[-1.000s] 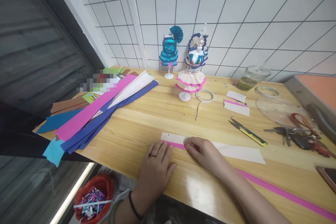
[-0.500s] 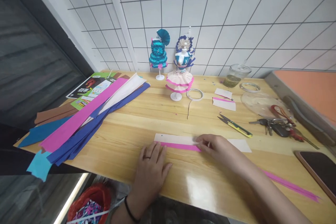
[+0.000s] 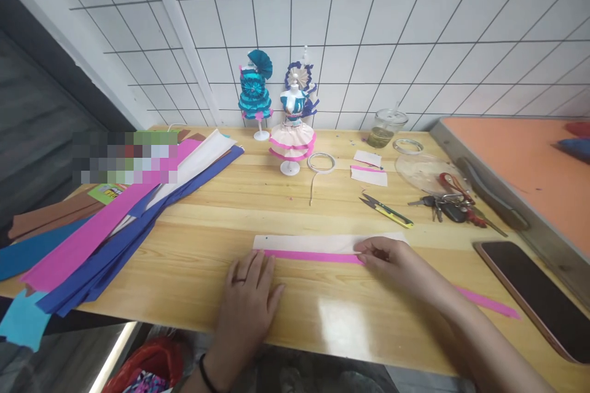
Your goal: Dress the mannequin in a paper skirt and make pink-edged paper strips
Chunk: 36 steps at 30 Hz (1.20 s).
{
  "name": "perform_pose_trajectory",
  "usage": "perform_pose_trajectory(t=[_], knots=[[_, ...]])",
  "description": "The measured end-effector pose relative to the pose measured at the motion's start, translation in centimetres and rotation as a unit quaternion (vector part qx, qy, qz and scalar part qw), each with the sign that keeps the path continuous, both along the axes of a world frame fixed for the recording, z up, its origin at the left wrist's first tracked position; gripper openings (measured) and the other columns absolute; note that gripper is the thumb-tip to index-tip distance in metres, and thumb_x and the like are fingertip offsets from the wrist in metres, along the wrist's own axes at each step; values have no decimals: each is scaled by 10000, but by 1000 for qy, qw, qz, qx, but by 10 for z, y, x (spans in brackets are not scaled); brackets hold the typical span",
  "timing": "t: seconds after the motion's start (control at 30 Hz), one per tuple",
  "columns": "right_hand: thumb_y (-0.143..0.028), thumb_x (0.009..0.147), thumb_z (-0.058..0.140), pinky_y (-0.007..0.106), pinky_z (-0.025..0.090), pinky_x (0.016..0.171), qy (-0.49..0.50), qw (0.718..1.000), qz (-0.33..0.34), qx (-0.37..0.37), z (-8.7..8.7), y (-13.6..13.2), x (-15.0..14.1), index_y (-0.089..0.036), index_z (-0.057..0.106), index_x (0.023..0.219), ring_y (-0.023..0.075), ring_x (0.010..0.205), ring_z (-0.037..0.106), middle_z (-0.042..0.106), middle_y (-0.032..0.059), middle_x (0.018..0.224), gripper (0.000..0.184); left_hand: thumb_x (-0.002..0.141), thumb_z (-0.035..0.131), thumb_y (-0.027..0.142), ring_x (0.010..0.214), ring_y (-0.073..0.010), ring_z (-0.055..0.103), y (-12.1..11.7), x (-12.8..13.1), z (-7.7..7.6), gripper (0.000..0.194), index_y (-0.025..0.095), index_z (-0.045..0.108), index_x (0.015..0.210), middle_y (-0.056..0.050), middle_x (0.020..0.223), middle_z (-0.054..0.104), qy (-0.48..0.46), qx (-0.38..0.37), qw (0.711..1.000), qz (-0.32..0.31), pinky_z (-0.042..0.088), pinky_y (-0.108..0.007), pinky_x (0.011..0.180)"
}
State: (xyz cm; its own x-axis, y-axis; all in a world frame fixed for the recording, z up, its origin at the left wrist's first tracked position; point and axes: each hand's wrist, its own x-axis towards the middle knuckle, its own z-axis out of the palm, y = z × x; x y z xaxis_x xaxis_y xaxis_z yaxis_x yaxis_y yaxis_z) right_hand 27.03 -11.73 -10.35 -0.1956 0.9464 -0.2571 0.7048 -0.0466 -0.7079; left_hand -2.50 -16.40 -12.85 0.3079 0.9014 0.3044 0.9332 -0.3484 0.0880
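Observation:
A pink crepe paper strip [image 3: 313, 256] lies along the near edge of a longer white paper strip [image 3: 304, 242] at the front of the table. My left hand [image 3: 249, 295] rests flat, its fingertips on the strips' left end. Farther right, my right hand [image 3: 391, 261] pinches the pink strip between thumb and fingers, and the strip's tail [image 3: 491, 303] comes out beyond my right forearm. Behind the strips stands a small dress form [image 3: 292, 138] in a white skirt with pink trim. A teal-dressed form [image 3: 255, 95] is beside it.
Yellow-handled thread snips [image 3: 387, 212], a tape roll [image 3: 321, 163], white paper pieces [image 3: 369, 176] and a glass cup [image 3: 387, 128] lie behind my hands. Keys [image 3: 454, 209] and a phone [image 3: 537, 295] are at right. Coloured paper strips [image 3: 106, 227] pile up left, above a red bin [image 3: 152, 362].
My right hand has slid rightward along the strips, away from my left hand, and more of the pink strip lies along the white one. The camera view has shifted right.

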Motion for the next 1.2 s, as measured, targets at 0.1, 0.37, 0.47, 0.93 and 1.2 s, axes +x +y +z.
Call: perform_pose_trajectory(t=[0.1, 0.37, 0.47, 0.93, 1.2], knots=[[-371, 831, 467, 276, 428, 628, 24, 1000, -6, -9, 7, 0, 6, -176, 647, 854, 183, 732, 565, 651, 49, 806, 266, 837, 481, 322, 1102, -294, 501, 0, 0, 0, 380, 125, 596, 1141, -137, 1166, 600, -1, 9, 1000, -6, 321, -471, 976], [-385, 820, 462, 261, 399, 600, 14, 1000, 0, 10, 6, 9, 13, -166, 641, 734, 170, 688, 540, 631, 43, 752, 295, 847, 467, 318, 1098, -282, 503, 2, 0, -1, 372, 123, 605, 1132, -127, 1160, 604, 2, 22, 1000, -7, 325, -452, 983], [-410, 812, 460, 250, 362, 559, -4, 1000, -6, -4, 1, 12, 17, -166, 596, 677, 149, 625, 493, 574, 17, 656, 310, 849, 459, 322, 1095, -283, 504, 2, 0, -2, 376, 122, 608, 1131, -129, 1160, 604, 3, 26, 1000, -6, 326, -451, 982], [-472, 802, 436, 243, 263, 508, -99, 995, 28, -13, 3, 18, 25, -182, 430, 565, 114, 555, 350, 395, -27, 554, 375, 850, 469, 310, 1103, -287, 489, 2, -3, -2, 389, 105, 583, 1161, -146, 1173, 585, 39, 26, 999, -19, 330, -456, 972], [-440, 780, 457, 244, 258, 498, -113, 993, 8, -16, 0, 20, 24, -185, 435, 555, 112, 538, 379, 428, -25, 546, 340, 851, 470, 303, 1097, -289, 491, 3, -3, -2, 381, 100, 588, 1151, -146, 1167, 586, 40, 33, 998, -24, 334, -459, 967]])
